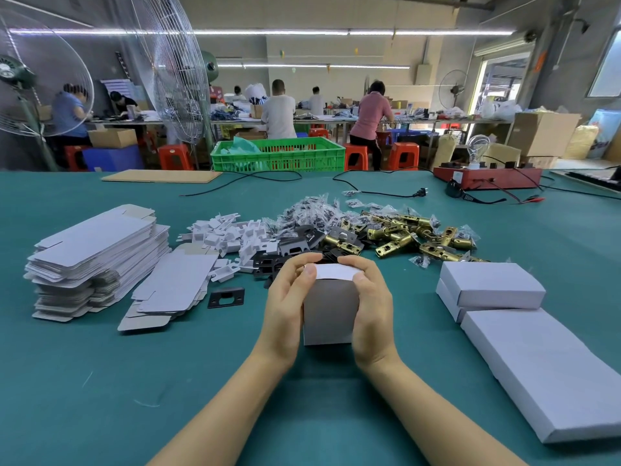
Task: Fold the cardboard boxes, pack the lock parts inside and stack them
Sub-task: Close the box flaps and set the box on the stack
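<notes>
Teal felt-covered workbench (100,381) in a busy assembly hall: left hand (285,307) and right hand (371,311) clasped a small grey cardboard box (331,311) at centre, thumbs pressing its white end flap (336,271); a mis-tucked flap risked creasing or springing open

Hidden and cut off
The box (331,307) hides its contents; both hands cover its sides. The flat white stack (551,375) runs off the right edge.

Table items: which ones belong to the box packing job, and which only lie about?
Job: box held in both hands, flat blanks, brass latches, black plates, finished boxes.
Lying about: red device, black cable, green crate.
</notes>
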Action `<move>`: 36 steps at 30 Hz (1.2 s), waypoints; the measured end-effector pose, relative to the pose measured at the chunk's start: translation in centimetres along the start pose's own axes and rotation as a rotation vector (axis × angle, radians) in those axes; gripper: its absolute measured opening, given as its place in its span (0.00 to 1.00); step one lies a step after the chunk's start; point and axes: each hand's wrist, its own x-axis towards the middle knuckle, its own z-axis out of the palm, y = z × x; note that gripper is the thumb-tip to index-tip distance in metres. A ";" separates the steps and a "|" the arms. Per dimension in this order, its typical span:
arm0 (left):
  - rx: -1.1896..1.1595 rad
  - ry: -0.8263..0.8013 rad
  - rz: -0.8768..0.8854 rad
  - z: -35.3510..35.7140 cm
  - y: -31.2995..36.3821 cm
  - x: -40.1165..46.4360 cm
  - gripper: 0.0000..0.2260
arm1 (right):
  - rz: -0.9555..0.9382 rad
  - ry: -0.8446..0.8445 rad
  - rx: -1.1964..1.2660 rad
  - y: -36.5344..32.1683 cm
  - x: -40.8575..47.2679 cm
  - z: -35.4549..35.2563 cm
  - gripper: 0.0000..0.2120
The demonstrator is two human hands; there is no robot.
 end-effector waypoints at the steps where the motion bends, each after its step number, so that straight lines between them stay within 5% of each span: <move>1: 0.044 0.024 0.036 0.1 -0.2 -0.1 0.10 | -0.016 0.002 -0.014 0.1 -0.1 0.0 0.14; 11: 0.343 0.065 0.198 0.1 -1.2 0.0 0.09 | -0.149 0.032 -0.178 1.3 -0.3 0.3 0.24; 18: 0.319 0.026 0.187 -0.1 -1.1 -0.4 0.10 | -0.186 0.040 -0.216 1.5 -0.4 0.3 0.14; 36: 0.265 0.023 0.218 0.1 -0.7 -0.1 0.09 | -0.235 0.080 -0.227 1.1 -0.2 0.5 0.08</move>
